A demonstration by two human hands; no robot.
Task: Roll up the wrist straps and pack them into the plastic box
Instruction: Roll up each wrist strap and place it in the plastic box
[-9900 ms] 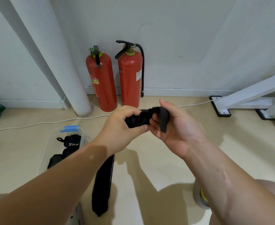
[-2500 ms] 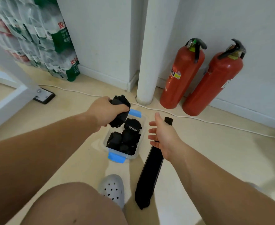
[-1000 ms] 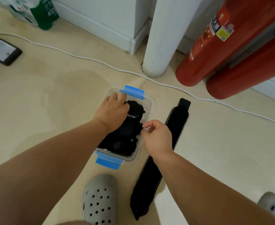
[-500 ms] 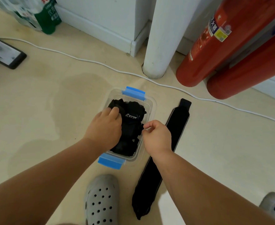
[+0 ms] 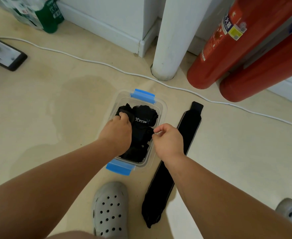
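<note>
Box [image 5: 162,110]: we see clear, smooth, glossy plastic.
Clips [image 5: 142,96]: opaque blue plastic with a soft sheen.
Rolled straps [image 5: 142,125]: we read them as matt black cloth; one bears a white print.
Flat strap [image 5: 188,128]: the same matt black cloth, with greyer edging.
Floor [image 5: 55,104]: smooth beige with a low sheen, faintly blotched.
Fire extinguishers [image 5: 228,54]: we take them for glossy red-painted metal.
Shoe [image 5: 109,209]: matt grey, with a rubbery look to us.

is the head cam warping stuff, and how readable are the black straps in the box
Head view: wide-angle warp, the pillar and fire extinguishers slant rightward; light is soft, with only faint shadows on the floor; the straps in the box merge into one dark mass, only a white logo sharp.
</note>
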